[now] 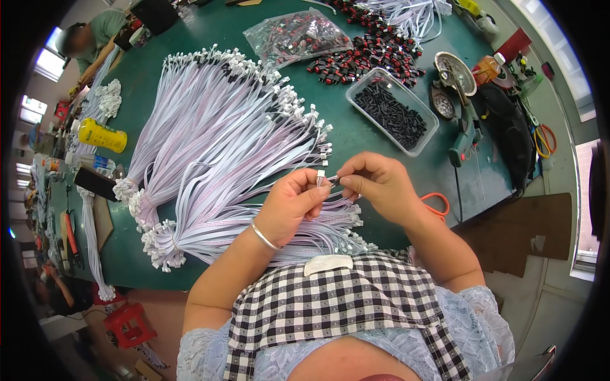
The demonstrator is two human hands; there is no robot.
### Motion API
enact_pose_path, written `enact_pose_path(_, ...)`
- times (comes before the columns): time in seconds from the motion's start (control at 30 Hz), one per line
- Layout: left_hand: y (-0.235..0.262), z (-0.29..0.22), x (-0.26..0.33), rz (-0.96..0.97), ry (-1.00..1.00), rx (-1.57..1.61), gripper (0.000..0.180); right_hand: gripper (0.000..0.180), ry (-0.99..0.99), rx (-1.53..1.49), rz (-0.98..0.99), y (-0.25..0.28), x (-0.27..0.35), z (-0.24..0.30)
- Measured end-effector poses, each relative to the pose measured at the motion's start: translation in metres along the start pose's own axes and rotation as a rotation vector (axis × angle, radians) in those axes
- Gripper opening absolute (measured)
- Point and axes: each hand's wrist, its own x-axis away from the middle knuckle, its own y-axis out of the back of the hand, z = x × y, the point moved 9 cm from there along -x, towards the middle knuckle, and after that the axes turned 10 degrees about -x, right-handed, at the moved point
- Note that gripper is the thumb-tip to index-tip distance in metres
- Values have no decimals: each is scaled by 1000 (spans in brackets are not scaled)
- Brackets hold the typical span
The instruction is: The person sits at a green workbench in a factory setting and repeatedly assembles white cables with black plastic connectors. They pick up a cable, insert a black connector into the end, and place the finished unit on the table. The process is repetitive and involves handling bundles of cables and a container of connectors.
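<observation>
My left hand is curled closed, thumb and forefinger pinching the white connector at the end of a thin ribbon cable that lies just above the edge of the green surface in front of my chest. My right hand meets it from the other side, fingertips pressed together on a small dark piece that touches the connector; I cannot tell exactly what that piece is. A silver bangle sits on my left wrist. Under and beyond my hands, a great fan of pale ribbon cables spreads across the surface, their white plug ends bunched at the left and lined along the top. Further out, to the right of the fan, a clear plastic tub holds small black parts, well apart from my hands. Beyond it lies a heap of red and black pieces and a clear bag of the same. Orange-handled scissors rest just beside my right wrist. A yellow bottle lies at the far left, and another person works at the far end of the surface.
</observation>
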Motion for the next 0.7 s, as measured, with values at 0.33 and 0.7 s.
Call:
enact_pose_path(0.33,1,-1,0,-19,-4,-44,12,7,81,145,6,-5,-2,9)
enact_pose_path(0.7,-4,-37,14,-54,-538,-885,24,9,126,87,-42,3,0,-4)
